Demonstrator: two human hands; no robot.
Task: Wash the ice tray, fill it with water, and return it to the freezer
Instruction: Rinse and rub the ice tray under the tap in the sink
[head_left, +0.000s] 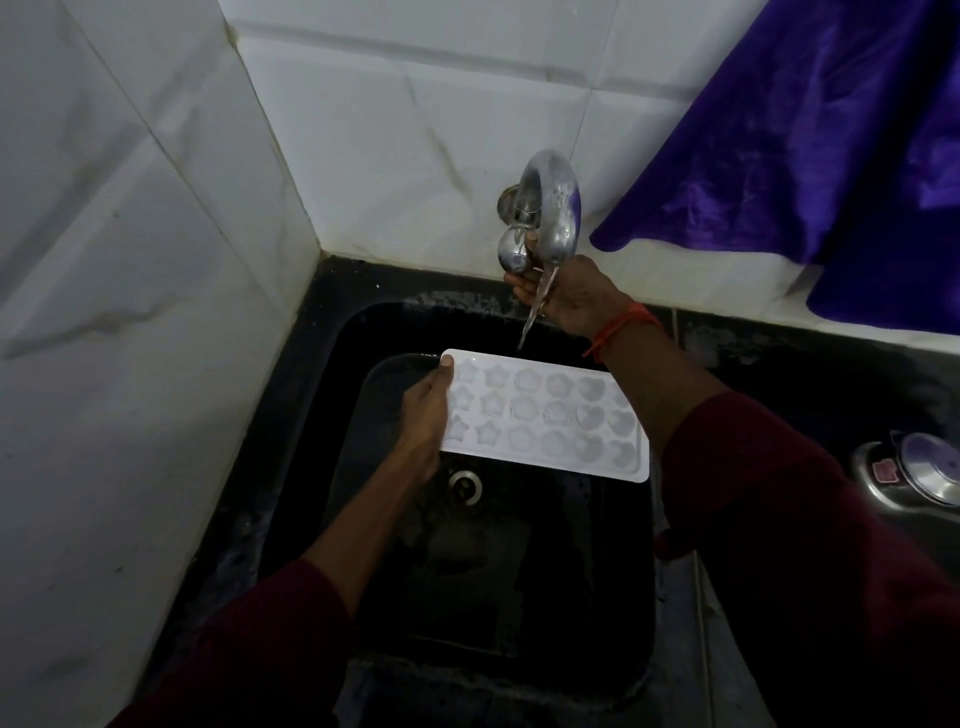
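Head view: white ice tray (545, 415) held over black sink (332, 415).
Left hand (426, 410): grips tray's left end.
Right hand (566, 296): grips tap knob (514, 254).

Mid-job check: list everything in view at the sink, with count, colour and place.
White plastic ice tray: one, white, held over the sink below the tap.
Chrome wall tap: one, silver, back wall, thin stream running.
Black sink: one, black, in the tiled corner.
Steel drain: one, silver, sink bottom.
Purple cloth: one, purple, hanging upper right.
Steel lidded pot: one, silver, counter at right edge.
Left hand: one, grips the tray's left end.
Right hand: one, holds the tap's knob; red thread on wrist.
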